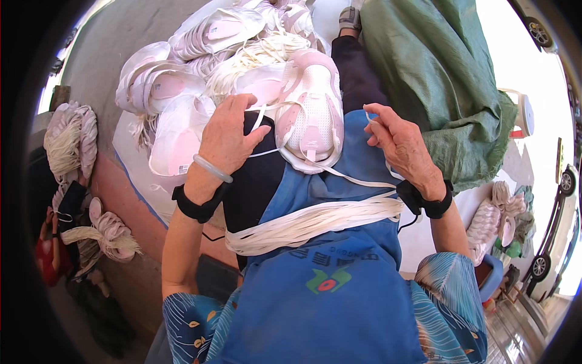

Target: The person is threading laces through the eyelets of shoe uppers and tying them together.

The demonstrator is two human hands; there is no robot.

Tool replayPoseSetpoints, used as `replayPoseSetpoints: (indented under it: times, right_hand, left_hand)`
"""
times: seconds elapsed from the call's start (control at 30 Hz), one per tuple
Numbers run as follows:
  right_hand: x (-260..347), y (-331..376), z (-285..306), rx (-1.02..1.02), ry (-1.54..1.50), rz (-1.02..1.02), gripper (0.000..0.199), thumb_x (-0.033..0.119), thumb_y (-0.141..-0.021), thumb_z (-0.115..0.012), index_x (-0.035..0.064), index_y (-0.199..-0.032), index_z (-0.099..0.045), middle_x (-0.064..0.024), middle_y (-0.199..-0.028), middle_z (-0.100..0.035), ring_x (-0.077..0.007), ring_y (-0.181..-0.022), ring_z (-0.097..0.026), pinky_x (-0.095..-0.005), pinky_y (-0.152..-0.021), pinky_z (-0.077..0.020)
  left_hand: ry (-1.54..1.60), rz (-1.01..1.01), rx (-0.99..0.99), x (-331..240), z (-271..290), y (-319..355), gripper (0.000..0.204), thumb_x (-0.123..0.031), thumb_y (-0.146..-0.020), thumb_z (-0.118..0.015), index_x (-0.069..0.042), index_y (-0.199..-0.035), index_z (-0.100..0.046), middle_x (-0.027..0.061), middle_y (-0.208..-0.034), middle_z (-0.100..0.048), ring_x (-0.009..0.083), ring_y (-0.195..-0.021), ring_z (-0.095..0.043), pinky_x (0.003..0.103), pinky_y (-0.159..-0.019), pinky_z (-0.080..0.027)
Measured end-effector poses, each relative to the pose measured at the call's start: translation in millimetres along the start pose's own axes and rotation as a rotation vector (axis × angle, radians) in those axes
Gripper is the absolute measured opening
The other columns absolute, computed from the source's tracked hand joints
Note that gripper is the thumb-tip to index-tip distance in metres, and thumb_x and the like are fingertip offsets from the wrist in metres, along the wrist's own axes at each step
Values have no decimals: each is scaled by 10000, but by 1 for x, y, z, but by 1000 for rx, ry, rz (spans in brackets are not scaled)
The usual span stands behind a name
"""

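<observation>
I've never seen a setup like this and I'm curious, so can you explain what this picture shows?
There's no machine: these are a person's two bare hands, seen from a wide fisheye camera worn on the head, looking down. That lens bends straight edges. A pink-and-white shoe rests at the lap. The left hand is spread beside it; the right hand seems to pinch a lace between its fingers. A lace bundle lies across the blue apron. Ahead, more shoes are piled.

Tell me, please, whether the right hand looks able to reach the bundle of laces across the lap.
Probably yes: the right hand is near the bundle of laces, and only a loose lace appears between them.
</observation>
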State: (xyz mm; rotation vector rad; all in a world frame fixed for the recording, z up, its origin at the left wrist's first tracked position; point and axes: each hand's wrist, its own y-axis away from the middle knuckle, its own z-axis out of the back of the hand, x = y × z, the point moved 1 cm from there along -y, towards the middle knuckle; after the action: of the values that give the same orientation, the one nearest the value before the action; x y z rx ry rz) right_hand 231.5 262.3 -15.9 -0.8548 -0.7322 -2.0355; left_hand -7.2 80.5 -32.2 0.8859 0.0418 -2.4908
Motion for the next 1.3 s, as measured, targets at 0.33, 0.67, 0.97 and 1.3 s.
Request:
replayPoseSetpoints:
  times: [0.33, 0.67, 0.97, 1.3]
  right_hand:
    - [-18, -8, -6, -54, 529, 279, 48, 67, -816, -608, 41, -854, -623, -120, -810, -537, -294, -758, -584, -394, -702, -490]
    - [-13, -48, -10, -47, 221, 269, 101, 69, -863, -548, 9, -887, -625, -166, -827, -590, -342, -780, -600, -403, -712, -483]
    - [-21, -78, -38, -6, -33, 48, 209, 150, -850, -542, -21, -873, -660, -228, -821, -650, -377, -775, -647, -412, -720, -508]
    - [-22, -75, -49, -82, 186, 161, 204, 167, -847, -554, 7, -880, -675, -196, -843, -647, -378, -800, -631, -450, -737, -495]
  left_hand:
    - [-462, -16, 411, 20, -34, -37, 282, -286, -842, -610, -82, -1035, -638, 157, -1022, -644, 328, -1038, -572, 466, -930, -362]
    - [-65, -124, 139, 20, -14, -30, 119, -65, -789, -619, -13, -895, -615, 141, -821, -652, 305, -799, -625, 369, -718, -483]
    - [103, -56, -15, 21, 1, -10, 91, -43, -828, -601, -14, -914, -601, 97, -773, -611, 196, -722, -602, 312, -673, -473]
    - [334, 167, 200, 24, 15, 19, 187, -121, -945, -519, -38, -1093, -598, -62, -713, -458, 31, -590, -351, 185, -533, -292]
